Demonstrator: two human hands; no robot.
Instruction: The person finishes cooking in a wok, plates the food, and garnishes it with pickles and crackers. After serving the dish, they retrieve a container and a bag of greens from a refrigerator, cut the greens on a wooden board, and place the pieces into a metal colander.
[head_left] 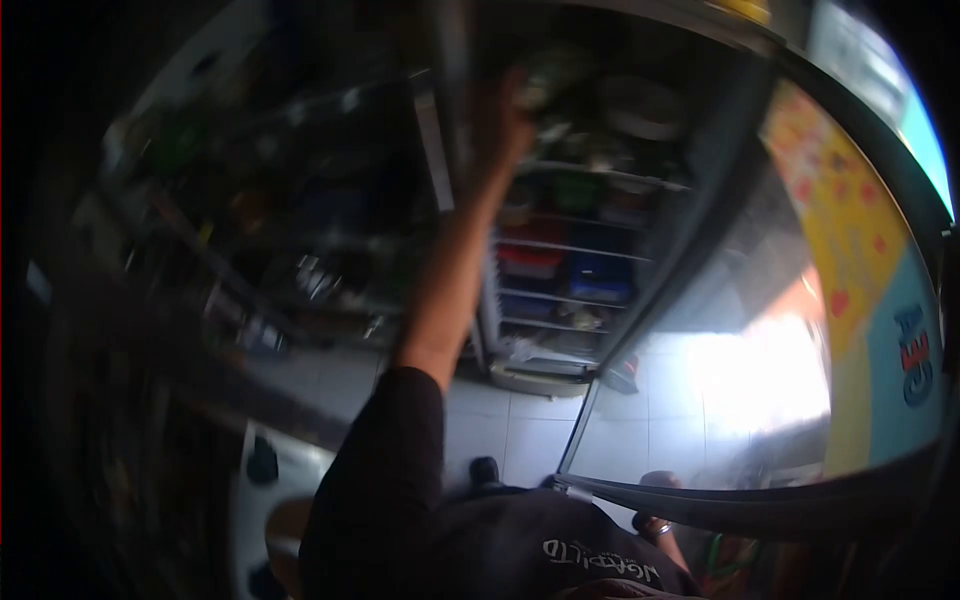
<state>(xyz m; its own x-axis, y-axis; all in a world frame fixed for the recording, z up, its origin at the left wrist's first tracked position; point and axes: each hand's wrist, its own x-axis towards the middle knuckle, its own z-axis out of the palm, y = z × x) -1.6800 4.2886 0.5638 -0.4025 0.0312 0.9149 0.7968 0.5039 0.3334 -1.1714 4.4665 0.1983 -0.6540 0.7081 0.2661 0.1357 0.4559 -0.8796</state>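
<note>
My left arm stretches up into an upright glass-door fridge, and my left hand (512, 115) is at its upper shelf. Beside the fingers is a pale, clear-looking item (545, 85), too blurred to name; whether I hold it does not show. A round whitish container (640, 108) lies to the right on that shelf. The glass door (700, 400) of the fridge stands swung out to the right. Down at its lower frame is my right hand (660, 480), its fingers closed around the edge, with a band on the wrist.
Lower fridge shelves carry a red container (530, 260), a blue container (600, 278) and other blurred goods. Dark shelving with mixed items (310, 270) stands left. Light tiles (535, 430) cover the floor. A brown rounded seat (288, 525) is at lower left.
</note>
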